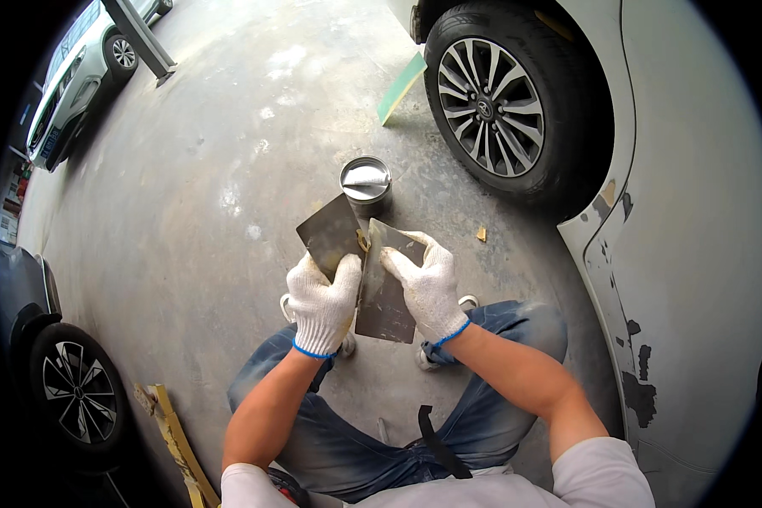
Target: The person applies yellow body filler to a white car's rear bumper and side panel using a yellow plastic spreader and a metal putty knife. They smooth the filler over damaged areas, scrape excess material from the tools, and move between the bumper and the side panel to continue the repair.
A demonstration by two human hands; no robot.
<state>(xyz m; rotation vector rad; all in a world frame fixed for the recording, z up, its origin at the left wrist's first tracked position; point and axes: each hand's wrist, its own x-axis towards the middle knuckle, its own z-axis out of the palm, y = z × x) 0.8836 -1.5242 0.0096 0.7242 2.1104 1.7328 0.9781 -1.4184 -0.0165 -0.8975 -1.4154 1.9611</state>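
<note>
1. The left hand (322,296), in a white knit glove, clamps a dark metal spreader plate (328,229) between its thumb on top and fingers mostly hidden beneath; the plate is tilted, its inner edge close against the second plate, though I cannot tell whether the two touch all along.
2. The right hand (427,288), gloved alike, pinches the second spreader plate (387,311), thumb pressed on its face, other fingers curled round the far side; both plates are above the floor (254,279), between the person's knees and the can.
3. A yellowish dab of paste (363,242) sits where the plates meet; it could slide off if either plate tips steeply, and knit fibres could stick in it if a thumb strays there.
4. A plate could also slip, since the gloves grip thin, smooth metal; the can, just beyond the plates, could be knocked by a wide forward sweep.
5. The round metal can (367,201) stands upright on the floor; a bright silvery piece (367,179) lies across its top, and whether it is a lid or a tool, and what is inside, I cannot tell.
</note>
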